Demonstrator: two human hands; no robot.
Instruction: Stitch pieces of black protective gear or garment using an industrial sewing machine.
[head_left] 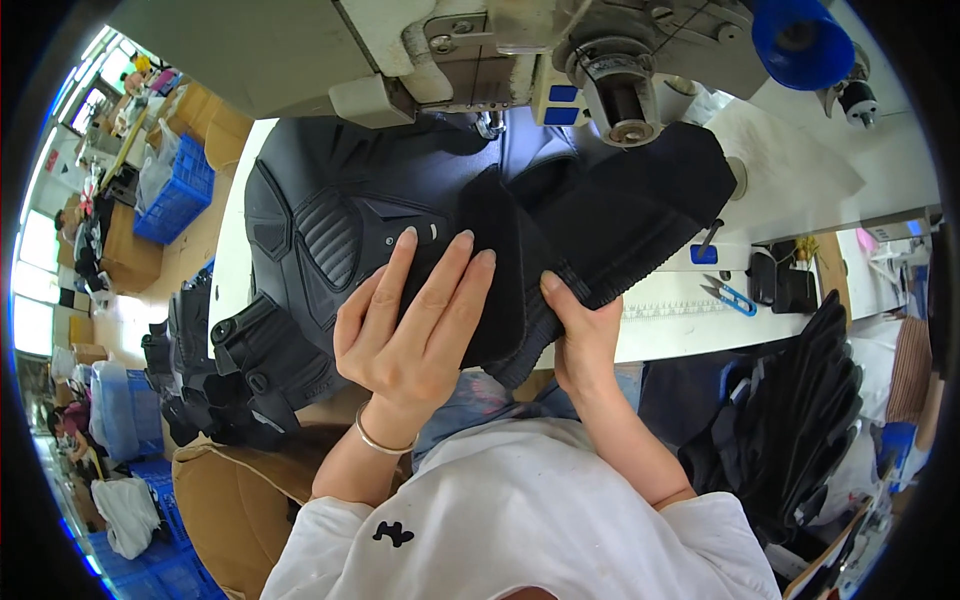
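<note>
A large black moulded, padded piece (330,200) with ribbed insets lies under the sewing machine head (490,60); its exact kind I cannot tell. My left hand (410,325) rests on it, fingers stretched out and pressing on a soft black flap (497,270). With the thumb on top and the fingers hidden beneath, my right hand (585,335) grips the ribbed edge of a black fabric panel (640,220). This panel spreads to the right of the needle area. A black strap with a buckle (265,350) hangs off the table edge at left.
Blue-handled thread snips (732,296) lie on the white table (660,335) at right, beside a black box (795,290). Many black pieces (790,420) are stacked at lower right. A brown padded chair cover (240,510) and a blue crate (175,190) stand at left.
</note>
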